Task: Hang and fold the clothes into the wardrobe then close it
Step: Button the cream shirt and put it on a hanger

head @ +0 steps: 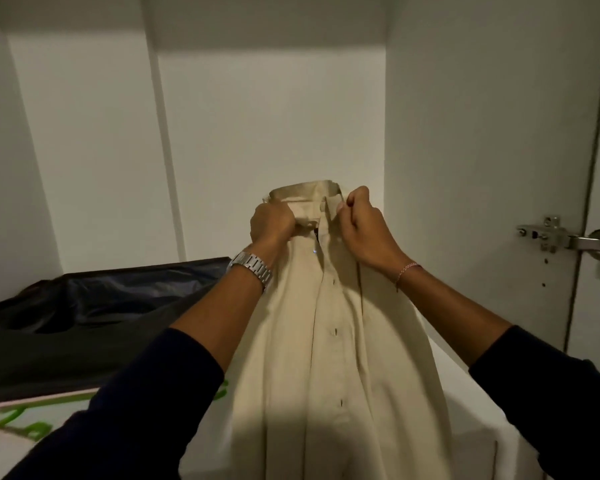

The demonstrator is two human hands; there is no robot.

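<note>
Head view: both hands up at the collar of a cream button-up shirt, held inside the open wardrobe. Left hand fisted round the left side of the collar, fingers curled into the fabric. Right hand pinching the right collar edge, thumb and curled fingers clamped on cloth. Neither hand empty.

Shirt hanging front-out from the collar, placket and buttons centred, body draping straight down toward the camera and over the white surface below. Gripped at the collar probably because that is where a hanger goes in, or to square the neckline before hanging; dark spot just under the collar gap, cannot tell if that is a hanger hook. No rail in view, so cannot tell if already hung or only held up.

Dark fabric bin on the shelf to the left, well clear of the shirt, sitting on something pale with green print, partly hidden by the left sleeve. Door hinge at right edge, door open, which gives both arms room to reach in.

Judgement: mid-hang on this shirt, collar being set. Closing the door not yet done. Risk: uneven pull at the collar skews the drape.
</note>
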